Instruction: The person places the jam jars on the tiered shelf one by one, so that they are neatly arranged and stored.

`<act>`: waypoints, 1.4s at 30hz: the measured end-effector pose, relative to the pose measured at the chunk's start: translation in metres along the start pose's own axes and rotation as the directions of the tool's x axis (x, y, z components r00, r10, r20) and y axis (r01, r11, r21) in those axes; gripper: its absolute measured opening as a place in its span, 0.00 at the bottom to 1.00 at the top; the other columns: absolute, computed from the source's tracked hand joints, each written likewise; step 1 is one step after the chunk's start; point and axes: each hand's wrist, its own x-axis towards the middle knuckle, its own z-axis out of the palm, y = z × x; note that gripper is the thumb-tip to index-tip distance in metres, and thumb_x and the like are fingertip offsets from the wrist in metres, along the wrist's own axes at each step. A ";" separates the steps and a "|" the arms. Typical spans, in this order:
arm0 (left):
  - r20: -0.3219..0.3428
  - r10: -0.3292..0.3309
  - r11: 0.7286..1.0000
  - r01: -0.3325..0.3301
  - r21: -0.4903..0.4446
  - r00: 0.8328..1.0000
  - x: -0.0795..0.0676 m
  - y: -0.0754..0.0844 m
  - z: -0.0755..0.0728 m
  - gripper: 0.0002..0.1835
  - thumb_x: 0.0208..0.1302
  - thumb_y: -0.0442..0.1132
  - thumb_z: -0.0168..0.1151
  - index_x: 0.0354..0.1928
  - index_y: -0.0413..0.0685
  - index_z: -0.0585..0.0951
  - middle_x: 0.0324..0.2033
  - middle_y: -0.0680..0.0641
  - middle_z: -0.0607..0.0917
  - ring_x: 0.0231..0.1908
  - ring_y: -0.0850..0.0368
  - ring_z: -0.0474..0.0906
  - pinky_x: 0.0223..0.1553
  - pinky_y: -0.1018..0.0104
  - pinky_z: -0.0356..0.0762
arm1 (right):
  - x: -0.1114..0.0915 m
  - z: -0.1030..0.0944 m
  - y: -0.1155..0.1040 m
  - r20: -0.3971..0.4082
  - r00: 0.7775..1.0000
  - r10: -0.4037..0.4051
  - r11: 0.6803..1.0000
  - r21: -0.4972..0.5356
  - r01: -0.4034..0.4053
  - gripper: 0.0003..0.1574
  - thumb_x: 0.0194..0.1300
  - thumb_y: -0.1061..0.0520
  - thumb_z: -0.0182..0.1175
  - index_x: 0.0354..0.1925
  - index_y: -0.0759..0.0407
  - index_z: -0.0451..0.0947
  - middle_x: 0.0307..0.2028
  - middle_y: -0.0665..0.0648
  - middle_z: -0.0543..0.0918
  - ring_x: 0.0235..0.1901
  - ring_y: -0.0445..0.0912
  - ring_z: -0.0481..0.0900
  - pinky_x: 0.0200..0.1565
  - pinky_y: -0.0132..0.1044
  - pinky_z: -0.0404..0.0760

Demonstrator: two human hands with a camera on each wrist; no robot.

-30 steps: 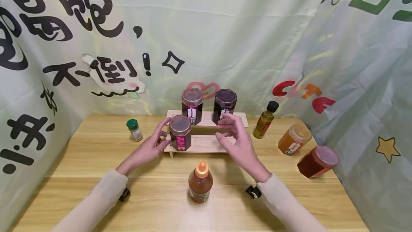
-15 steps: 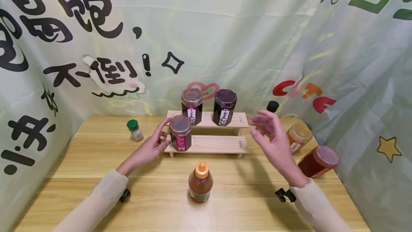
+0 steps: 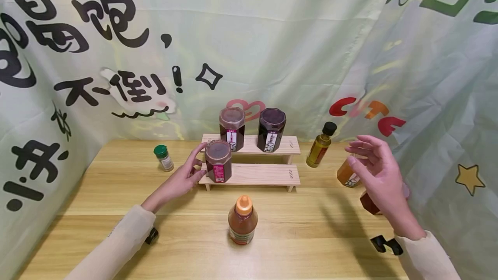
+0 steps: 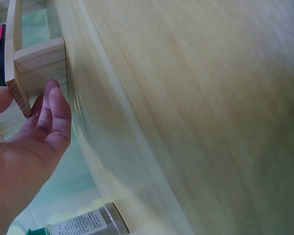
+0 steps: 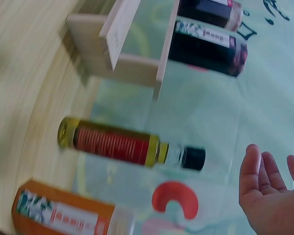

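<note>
My left hand [image 3: 180,180] holds the left end of the two-step wooden rack [image 3: 268,173]; in the left wrist view the thumb lies on one side of the board end and the fingers on the other. Close to these fingers, a dark jar [image 3: 218,161] with a pink label stands on the lower step. Two more dark jars, one on the left [image 3: 232,128] and one on the right [image 3: 272,129], stand on the upper step. My right hand [image 3: 379,176] is in the air, loosely bent and holding nothing. It partly covers an amber jar [image 3: 347,174] and a dark red jar [image 3: 369,203].
An oil bottle [image 3: 320,146] with a black cap stands right of the rack. In front is a brown squeeze bottle [image 3: 243,224] with an orange cap. A green-capped shaker [image 3: 164,159] stands at left. Printed cloth [image 3: 295,55] hangs behind the wooden table [image 3: 186,245].
My right hand has moved away to the right, from beside the right upper jar past the oil bottle to the amber and red jars. My left hand has stayed at the rack's end.
</note>
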 end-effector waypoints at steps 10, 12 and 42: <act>-0.007 0.008 1.000 -0.008 -0.011 1.000 0.000 0.002 0.001 0.49 0.81 0.29 0.60 0.89 0.71 0.46 0.58 0.32 0.81 0.36 0.46 0.82 0.34 0.47 0.87 | -0.014 -0.039 0.011 -0.069 0.997 0.037 0.999 -0.014 -0.038 0.36 0.74 0.76 0.62 0.75 0.64 0.70 0.62 0.57 0.81 0.60 0.45 0.82 0.57 0.23 0.78; -0.007 0.011 1.000 -0.011 -0.010 1.000 0.000 0.001 0.001 0.49 0.81 0.29 0.60 0.89 0.71 0.46 0.58 0.31 0.81 0.37 0.46 0.82 0.33 0.47 0.87 | -0.016 -0.045 0.015 -0.073 0.997 0.039 0.998 -0.046 -0.043 0.37 0.74 0.76 0.62 0.76 0.64 0.69 0.62 0.57 0.81 0.60 0.45 0.81 0.58 0.23 0.78; -0.009 0.006 1.000 -0.006 -0.011 1.000 -0.002 0.003 0.001 0.49 0.82 0.30 0.60 0.89 0.72 0.46 0.59 0.31 0.80 0.40 0.45 0.82 0.36 0.47 0.87 | -0.067 -0.095 0.099 -0.171 0.929 0.327 0.861 -0.350 -0.368 0.61 0.68 0.59 0.77 0.85 0.48 0.51 0.72 0.69 0.63 0.60 0.34 0.66 0.51 0.14 0.65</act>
